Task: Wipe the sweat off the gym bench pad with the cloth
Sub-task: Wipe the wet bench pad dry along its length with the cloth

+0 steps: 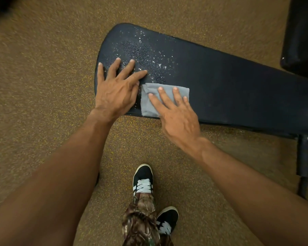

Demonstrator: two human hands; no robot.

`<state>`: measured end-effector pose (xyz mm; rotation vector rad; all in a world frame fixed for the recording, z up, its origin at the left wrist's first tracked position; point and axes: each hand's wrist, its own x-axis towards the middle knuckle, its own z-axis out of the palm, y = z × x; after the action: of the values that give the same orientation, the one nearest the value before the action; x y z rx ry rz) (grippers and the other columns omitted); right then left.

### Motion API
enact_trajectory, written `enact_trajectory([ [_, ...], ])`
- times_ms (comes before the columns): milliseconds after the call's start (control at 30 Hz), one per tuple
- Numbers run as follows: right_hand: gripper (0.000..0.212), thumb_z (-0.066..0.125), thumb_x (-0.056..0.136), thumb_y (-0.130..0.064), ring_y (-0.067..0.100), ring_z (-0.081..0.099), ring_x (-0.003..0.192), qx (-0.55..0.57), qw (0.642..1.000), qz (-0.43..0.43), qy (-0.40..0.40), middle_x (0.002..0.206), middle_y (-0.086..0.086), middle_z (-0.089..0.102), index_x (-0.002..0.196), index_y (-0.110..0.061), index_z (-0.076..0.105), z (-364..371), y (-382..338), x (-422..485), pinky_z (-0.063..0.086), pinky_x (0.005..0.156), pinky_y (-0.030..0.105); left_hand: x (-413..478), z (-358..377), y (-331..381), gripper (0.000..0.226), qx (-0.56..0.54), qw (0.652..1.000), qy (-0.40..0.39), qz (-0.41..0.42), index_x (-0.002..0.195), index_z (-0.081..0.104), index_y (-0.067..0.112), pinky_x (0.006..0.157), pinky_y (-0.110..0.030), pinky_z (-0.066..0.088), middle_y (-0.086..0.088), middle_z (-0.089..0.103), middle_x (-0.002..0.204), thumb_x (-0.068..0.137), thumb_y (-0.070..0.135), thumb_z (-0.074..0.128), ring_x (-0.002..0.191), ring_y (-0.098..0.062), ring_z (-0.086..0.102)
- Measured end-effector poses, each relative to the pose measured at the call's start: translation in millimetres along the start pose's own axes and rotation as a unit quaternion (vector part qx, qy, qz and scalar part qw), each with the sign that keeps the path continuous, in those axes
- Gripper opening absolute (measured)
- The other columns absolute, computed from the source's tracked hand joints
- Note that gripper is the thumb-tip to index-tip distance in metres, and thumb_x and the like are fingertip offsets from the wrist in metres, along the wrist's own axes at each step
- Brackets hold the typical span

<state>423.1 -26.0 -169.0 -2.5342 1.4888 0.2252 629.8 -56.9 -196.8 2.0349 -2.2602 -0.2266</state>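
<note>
Left fingers straight, spread wide, flat on the pad at its rounded end, tips in the sweat. Left hand holds nothing; palm down near the pad's near edge.

Right fingers straight, slightly spread, pressing flat on the cloth. No pinch, no curl. Thumb not visible. Right hand has its palm over the pad's near edge.

Cloth grey, folded, lying flat on the pad by the near edge, just beside the left thumb; its near right part is under the right hand. Sweat droplets sit beyond the cloth, toward the rounded end.

Pad black, runs off to the right. Frame lower right. Speckled brown floor. Two black shoes and a camo trouser leg below.
</note>
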Motion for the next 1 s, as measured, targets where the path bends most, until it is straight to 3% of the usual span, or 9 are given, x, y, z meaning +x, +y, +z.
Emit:
enact_trajectory([
  [67, 0.064, 0.038, 0.101, -0.013, 0.035, 0.007, 0.150, 0.045, 0.998, 0.050, 0.008, 0.164, -0.003, 0.010, 0.156, -0.031, 0.009, -4, 1, 7, 0.019, 0.120, 0.052, 0, 2, -1, 0.046, -0.002, 1.000, 0.004, 0.003, 0.151, 0.039, 0.044, 0.117, -0.072, 0.015, 0.003, 0.035, 0.164, 0.105, 0.042, 0.035, 0.152, -0.035, 0.025],
  [133, 0.057, 0.037, 0.103, -0.022, 0.037, 0.008, 0.149, 0.065, 0.995, 0.069, 0.011, 0.163, -0.003, 0.014, 0.155, -0.030, 0.015, -7, -5, 14, 0.018, 0.119, 0.055, 0, 4, -2, 0.047, -0.005, 1.000, 0.006, 0.003, 0.152, 0.038, 0.045, 0.117, -0.073, 0.014, 0.003, 0.034, 0.165, 0.105, 0.044, 0.033, 0.153, -0.034, 0.024],
  [233, 0.057, 0.042, 0.101, -0.025, 0.043, 0.010, 0.147, 0.025, 1.000, 0.005, 0.008, 0.162, 0.000, 0.020, 0.154, -0.030, 0.022, -2, -20, 14, 0.014, 0.116, 0.064, -2, 6, -2, 0.050, -0.002, 1.000, 0.009, 0.006, 0.152, 0.037, 0.047, 0.115, -0.076, 0.012, 0.004, 0.031, 0.166, 0.103, 0.048, 0.029, 0.154, -0.034, 0.022],
  [333, 0.062, 0.045, 0.097, -0.015, 0.042, 0.011, 0.147, 0.010, 1.000, -0.014, 0.014, 0.162, -0.002, 0.022, 0.153, -0.032, 0.024, 1, -6, 8, 0.011, 0.118, 0.060, -3, 6, -2, 0.051, -0.004, 1.000, 0.015, 0.009, 0.153, 0.037, 0.046, 0.114, -0.077, 0.012, 0.002, 0.031, 0.166, 0.102, 0.051, 0.029, 0.154, -0.035, 0.022],
  [500, 0.066, 0.040, 0.097, -0.006, 0.042, 0.006, 0.148, 0.059, 0.996, 0.061, 0.011, 0.163, -0.003, 0.017, 0.154, -0.031, 0.020, -4, -1, 24, 0.011, 0.119, 0.059, -3, 8, -2, 0.051, -0.006, 1.000, 0.023, 0.002, 0.153, 0.035, 0.047, 0.116, -0.075, 0.011, 0.004, 0.029, 0.167, 0.102, 0.051, 0.029, 0.154, -0.033, 0.020],
  [633, 0.062, 0.043, 0.098, -0.006, 0.045, 0.008, 0.147, 0.058, 0.998, -0.007, 0.009, 0.161, -0.002, 0.023, 0.153, -0.030, 0.027, -4, -15, 19, 0.009, 0.117, 0.064, -2, 7, -3, 0.049, -0.029, 0.999, 0.028, -0.015, 0.149, 0.041, 0.048, 0.117, -0.073, 0.012, 0.009, 0.034, 0.164, 0.101, 0.047, 0.032, 0.153, -0.030, 0.024],
  [767, 0.071, 0.042, 0.093, 0.001, 0.037, 0.004, 0.149, 0.032, 0.999, -0.030, -0.026, 0.163, -0.005, 0.015, 0.154, -0.031, 0.022, -12, 18, -6, 0.006, 0.120, 0.054, -4, 7, -2, 0.046, -0.065, 0.995, 0.058, -0.044, 0.145, 0.049, 0.043, 0.118, -0.071, 0.012, 0.013, 0.041, 0.159, 0.104, 0.048, 0.029, 0.152, -0.026, 0.027],
  [833, 0.068, 0.041, 0.096, -0.005, 0.036, 0.000, 0.149, 0.049, 0.998, 0.017, -0.043, 0.164, -0.005, 0.009, 0.155, -0.030, 0.017, -15, 24, 3, 0.005, 0.121, 0.053, -3, 7, -3, 0.048, -0.080, 0.994, 0.063, -0.050, 0.145, 0.051, 0.042, 0.120, -0.069, 0.011, 0.014, 0.043, 0.158, 0.105, 0.049, 0.026, 0.152, -0.024, 0.027],
  [1000, 0.064, 0.038, 0.099, -0.051, 0.040, -0.003, 0.148, 0.085, 0.995, 0.036, -0.026, 0.164, -0.004, 0.009, 0.155, -0.033, 0.015, -9, -5, 21, 0.003, 0.119, 0.057, -3, 11, -5, 0.048, -0.079, 0.993, 0.072, -0.049, 0.145, 0.051, 0.041, 0.120, -0.068, 0.012, 0.015, 0.044, 0.157, 0.107, 0.046, 0.022, 0.151, -0.023, 0.028],
])
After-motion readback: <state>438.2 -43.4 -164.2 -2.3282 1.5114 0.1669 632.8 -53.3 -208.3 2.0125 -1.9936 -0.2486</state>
